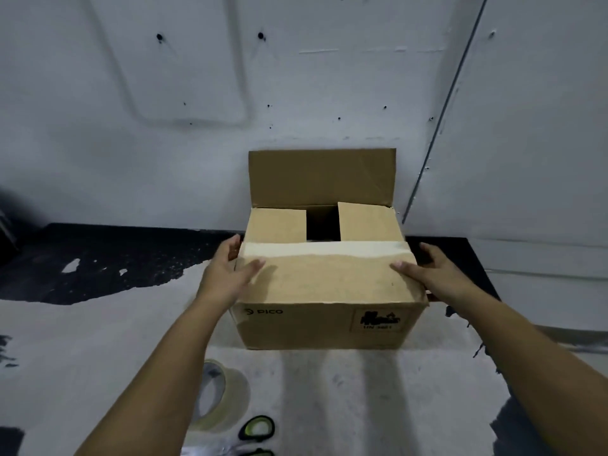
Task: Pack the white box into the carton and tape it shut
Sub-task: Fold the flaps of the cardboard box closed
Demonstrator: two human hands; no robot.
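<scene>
The carton (324, 284) is set at the tabletop's (378, 406) far edge, vs. the wall. Near flap is pressed flat by left hand (227, 269) & right hand (437, 274), fingers straight, nothing gripped. Rear flap upright; it should be folded next, seam aligned. White box not visible. Tape roll (220, 394) near front edge.

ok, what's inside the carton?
Only a dark gap shows between the two folded side flaps of the carton. The near flap covers the rest; no white box is visible.
</scene>
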